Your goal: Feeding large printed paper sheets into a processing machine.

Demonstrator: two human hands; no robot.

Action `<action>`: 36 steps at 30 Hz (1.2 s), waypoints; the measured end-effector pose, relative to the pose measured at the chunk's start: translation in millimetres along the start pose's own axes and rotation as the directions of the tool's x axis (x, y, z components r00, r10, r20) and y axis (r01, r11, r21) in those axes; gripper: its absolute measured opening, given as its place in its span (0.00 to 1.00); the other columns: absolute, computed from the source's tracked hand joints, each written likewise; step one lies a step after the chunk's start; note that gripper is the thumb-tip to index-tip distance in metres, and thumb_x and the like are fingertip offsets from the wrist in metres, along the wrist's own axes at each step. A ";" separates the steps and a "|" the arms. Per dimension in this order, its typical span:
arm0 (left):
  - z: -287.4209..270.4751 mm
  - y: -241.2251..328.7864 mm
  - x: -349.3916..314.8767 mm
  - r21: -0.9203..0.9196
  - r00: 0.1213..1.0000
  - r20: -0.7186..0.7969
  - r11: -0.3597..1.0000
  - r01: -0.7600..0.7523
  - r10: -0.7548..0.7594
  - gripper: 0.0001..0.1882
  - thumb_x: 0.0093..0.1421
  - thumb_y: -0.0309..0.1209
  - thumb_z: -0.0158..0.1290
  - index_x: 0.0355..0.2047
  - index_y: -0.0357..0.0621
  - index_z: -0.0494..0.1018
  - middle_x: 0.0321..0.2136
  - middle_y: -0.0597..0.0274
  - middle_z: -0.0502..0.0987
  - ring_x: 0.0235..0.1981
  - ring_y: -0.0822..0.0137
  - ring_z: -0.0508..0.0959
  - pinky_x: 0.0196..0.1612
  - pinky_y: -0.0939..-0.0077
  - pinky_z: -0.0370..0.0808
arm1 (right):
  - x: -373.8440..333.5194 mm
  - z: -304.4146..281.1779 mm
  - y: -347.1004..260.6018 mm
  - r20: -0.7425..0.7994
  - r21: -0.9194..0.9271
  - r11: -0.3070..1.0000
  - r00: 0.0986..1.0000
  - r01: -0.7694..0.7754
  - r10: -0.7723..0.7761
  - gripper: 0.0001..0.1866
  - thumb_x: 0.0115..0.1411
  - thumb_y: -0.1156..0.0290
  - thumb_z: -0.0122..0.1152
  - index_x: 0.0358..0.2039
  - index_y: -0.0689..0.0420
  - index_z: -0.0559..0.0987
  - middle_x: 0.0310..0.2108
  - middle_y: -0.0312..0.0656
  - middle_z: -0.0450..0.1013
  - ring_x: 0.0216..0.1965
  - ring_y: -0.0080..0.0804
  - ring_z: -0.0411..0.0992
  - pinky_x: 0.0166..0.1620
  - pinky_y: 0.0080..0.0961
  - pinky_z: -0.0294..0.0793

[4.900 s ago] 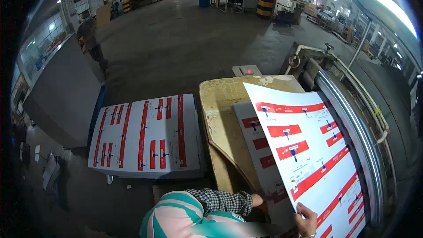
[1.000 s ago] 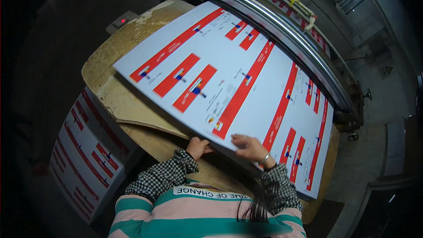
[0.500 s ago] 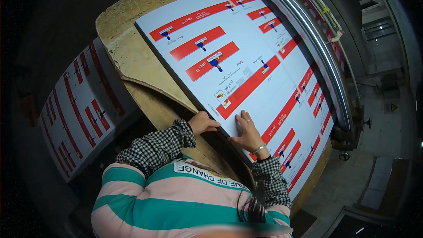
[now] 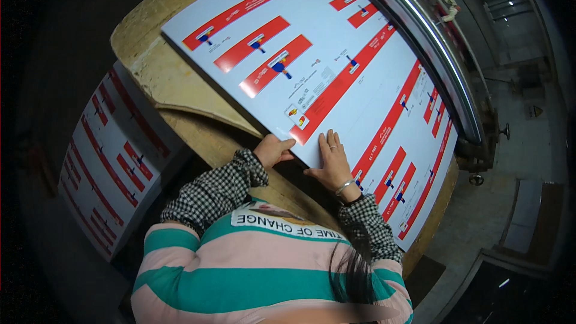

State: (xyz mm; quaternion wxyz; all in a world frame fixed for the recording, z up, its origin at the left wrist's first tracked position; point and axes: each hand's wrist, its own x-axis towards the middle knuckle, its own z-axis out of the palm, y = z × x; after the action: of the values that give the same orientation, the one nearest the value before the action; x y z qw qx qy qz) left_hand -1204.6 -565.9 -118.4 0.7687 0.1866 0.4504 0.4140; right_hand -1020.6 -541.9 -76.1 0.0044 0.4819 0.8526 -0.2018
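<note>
Sheet: a big white printed sheet point(image 4: 336, 66) with red bars and small blue marks lies flat on the brown wooden surface point(image 4: 174, 78). It runs from 11 o'clock down to 4 o'clock in the picture.
Left hand: the left hand point(image 4: 273, 150) sits at the near edge of the sheet, close to 6 o'clock of it. The fingers are curled and seem to pinch the edge, thumb on top.
Right hand: the right hand point(image 4: 331, 165) lies on top of the sheet, just beside the left one. It is flat, fingers close together, pressing down. A thin bangle shows at the wrist.
Machine: a long shiny metal roller point(image 4: 420, 42) runs along the far side of the sheet, from 12 o'clock to 3 o'clock.
Other pile: a stack of the same printed sheets point(image 4: 108, 162) sits lower, at 9 o'clock, well apart from the hands.
What could go wrong: both hands hold just one small spot, so the far end could swing and the sheet could lie crooked against the roller.
Bend risk: a hard pinch at the edge could crease or fold the corner.
Slip risk: the sheet looks smooth, so the flat hand could slide on it and smear or scratch the print.
Finger risk: the thin edge could cut a finger if it is pulled fast.
Overhang: near 4 o'clock the sheet reaches past the surface, so that end could droop.
</note>
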 end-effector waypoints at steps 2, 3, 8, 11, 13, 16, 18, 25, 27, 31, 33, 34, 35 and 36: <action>-0.8 1.5 2.9 0.012 0.999 -0.016 0.999 0.045 -0.044 0.17 0.55 0.29 0.46 0.46 0.44 0.62 0.38 0.65 0.70 0.35 0.74 0.72 0.36 0.79 0.72 | -1.6 -3.0 6.8 -0.032 0.076 0.996 0.999 0.041 -0.038 0.48 0.30 0.61 0.70 0.51 0.65 0.57 0.54 0.62 0.49 0.56 0.57 0.46 0.56 0.38 0.51; -2.2 0.6 2.4 0.011 0.999 0.003 0.999 0.046 -0.046 0.17 0.54 0.29 0.47 0.46 0.44 0.62 0.38 0.64 0.70 0.35 0.75 0.72 0.36 0.80 0.71 | -2.0 -6.4 7.1 -0.004 0.080 0.996 0.999 0.039 -0.039 0.47 0.30 0.61 0.70 0.51 0.65 0.58 0.54 0.62 0.49 0.56 0.57 0.46 0.56 0.38 0.51; -5.7 1.2 -3.7 -0.049 0.987 0.160 0.999 -0.020 0.027 0.19 0.49 0.23 0.51 0.43 0.43 0.65 0.37 0.65 0.72 0.35 0.73 0.71 0.38 0.80 0.69 | -7.3 -1.7 0.5 -0.062 0.011 0.998 0.996 0.061 -0.061 0.45 0.32 0.64 0.69 0.51 0.64 0.58 0.54 0.62 0.50 0.56 0.56 0.47 0.57 0.37 0.51; -8.2 11.7 -4.5 0.098 0.975 0.214 0.992 -0.083 0.061 0.21 0.46 0.20 0.53 0.43 0.39 0.65 0.37 0.61 0.72 0.38 0.70 0.71 0.40 0.79 0.69 | -7.6 -5.6 0.5 -0.063 0.053 0.997 0.996 0.060 -0.057 0.45 0.33 0.64 0.69 0.51 0.63 0.58 0.54 0.61 0.50 0.56 0.55 0.48 0.57 0.37 0.50; -15.7 9.3 3.9 0.334 0.885 0.342 0.839 -0.429 0.316 0.22 0.45 0.22 0.55 0.43 0.36 0.66 0.38 0.59 0.72 0.39 0.70 0.71 0.43 0.76 0.68 | -6.8 -14.0 1.0 -0.067 0.125 0.991 0.997 0.048 -0.040 0.44 0.32 0.63 0.69 0.51 0.63 0.59 0.53 0.61 0.51 0.56 0.54 0.49 0.56 0.35 0.52; -7.6 35.1 -7.8 0.429 0.903 0.359 0.818 -0.383 0.235 0.20 0.44 0.26 0.58 0.40 0.36 0.69 0.37 0.57 0.73 0.39 0.70 0.71 0.45 0.76 0.66 | -4.0 -36.4 0.2 0.019 0.122 0.993 1.000 0.009 -0.012 0.46 0.31 0.59 0.70 0.51 0.62 0.60 0.53 0.59 0.54 0.56 0.49 0.51 0.56 0.32 0.54; -12.0 33.2 -6.1 0.443 0.896 0.365 0.799 -0.407 0.254 0.20 0.44 0.27 0.58 0.40 0.36 0.69 0.37 0.57 0.73 0.39 0.69 0.71 0.45 0.76 0.66 | -2.2 -43.5 -7.6 0.058 0.114 0.993 0.998 -0.022 0.015 0.45 0.32 0.58 0.69 0.51 0.60 0.61 0.52 0.59 0.54 0.56 0.48 0.52 0.55 0.31 0.56; -8.4 19.0 0.0 0.435 0.922 0.281 0.820 -0.371 0.268 0.19 0.43 0.24 0.56 0.39 0.34 0.69 0.36 0.54 0.73 0.38 0.67 0.72 0.43 0.76 0.67 | -3.9 -57.6 4.4 0.150 0.234 0.970 0.984 0.062 -0.099 0.25 0.46 0.67 0.59 0.45 0.62 0.68 0.50 0.55 0.60 0.51 0.45 0.61 0.50 0.29 0.62; -5.0 16.8 -2.1 0.430 0.944 0.252 0.849 -0.307 0.214 0.20 0.46 0.26 0.54 0.40 0.33 0.68 0.37 0.55 0.72 0.39 0.68 0.71 0.44 0.76 0.66 | -7.2 -70.8 10.1 0.102 0.353 0.935 0.992 0.034 -0.074 0.20 0.48 0.71 0.56 0.42 0.63 0.69 0.47 0.54 0.63 0.49 0.45 0.63 0.49 0.28 0.64; -6.7 -11.5 10.7 0.022 0.997 -0.066 0.999 0.034 -0.032 0.17 0.54 0.28 0.46 0.43 0.33 0.63 0.40 0.56 0.69 0.40 0.66 0.70 0.42 0.72 0.69 | -16.0 -84.4 0.5 -0.097 0.415 0.898 0.988 0.148 -0.119 0.11 0.49 0.77 0.53 0.35 0.65 0.73 0.41 0.52 0.68 0.43 0.43 0.68 0.46 0.26 0.67; -60.8 -72.2 51.4 0.373 0.975 0.020 0.903 -0.211 0.220 0.15 0.56 0.27 0.44 0.42 0.30 0.63 0.40 0.52 0.69 0.42 0.63 0.70 0.43 0.66 0.71 | -11.6 -63.9 -3.0 -0.118 0.397 0.898 0.981 0.189 -0.154 0.12 0.48 0.76 0.55 0.35 0.64 0.73 0.41 0.53 0.68 0.43 0.44 0.68 0.46 0.27 0.67; -59.0 -70.8 53.4 0.249 0.996 -0.071 0.968 -0.035 0.054 0.15 0.56 0.26 0.43 0.42 0.29 0.63 0.40 0.50 0.69 0.42 0.61 0.70 0.43 0.65 0.71 | -9.4 -47.1 2.1 -0.122 0.425 0.887 0.982 0.183 -0.145 0.13 0.47 0.76 0.56 0.35 0.64 0.73 0.42 0.53 0.68 0.43 0.45 0.68 0.46 0.27 0.67; -33.9 -45.3 37.5 0.098 0.998 -0.047 0.995 -0.035 0.040 0.15 0.55 0.25 0.43 0.42 0.28 0.63 0.40 0.49 0.69 0.41 0.61 0.71 0.43 0.65 0.71 | -8.4 -34.8 7.4 -0.126 0.457 0.875 0.985 0.159 -0.113 0.13 0.47 0.75 0.56 0.35 0.64 0.73 0.42 0.53 0.68 0.44 0.45 0.67 0.46 0.27 0.67; -10.2 -15.8 17.5 -0.063 0.998 -0.039 0.997 -0.044 0.041 0.15 0.55 0.24 0.42 0.42 0.27 0.63 0.40 0.48 0.69 0.40 0.60 0.72 0.43 0.66 0.72 | -7.0 -30.8 7.0 -0.089 0.471 0.872 0.991 0.134 -0.104 0.14 0.46 0.73 0.55 0.34 0.64 0.73 0.41 0.53 0.68 0.45 0.45 0.66 0.48 0.30 0.65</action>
State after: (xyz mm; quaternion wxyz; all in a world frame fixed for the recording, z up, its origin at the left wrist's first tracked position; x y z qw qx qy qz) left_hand -1201.4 -562.1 -143.5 0.7566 0.1637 0.4475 0.4478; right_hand -1005.4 -533.7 -48.8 -0.1523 0.4210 0.8047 -0.3899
